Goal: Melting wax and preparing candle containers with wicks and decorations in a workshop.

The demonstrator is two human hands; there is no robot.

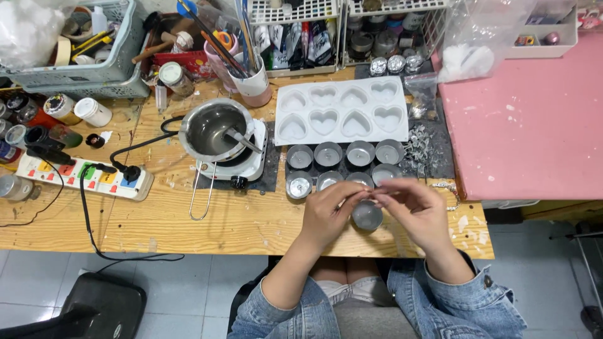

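At the far left of the wooden counter (pixel 207 223) lies a white power strip (pixel 85 177) with coloured switches, its black plug feeding a small white hot plate (pixel 242 162). A steel melting pot (pixel 210 129) sits on the plate, probably so its contents stay liquid, with its wire handle hanging toward the counter's edge. Behind it a white cup (pixel 252 80) keeps brushes upright and within reach. A white heart-shaped mould tray (pixel 342 112) lies flat, and before it stand rows of round tin cups (pixel 344 154), open side up as if for filling. The left hand (pixel 326 210) and right hand (pixel 418 207) meet over one tin cup (pixel 367 215) near the front edge; the fingers of both pinch together on something thin, too small to identify. Labelled paint jars (pixel 59 107) crowd the left; a pink board (pixel 524 107) lies right.
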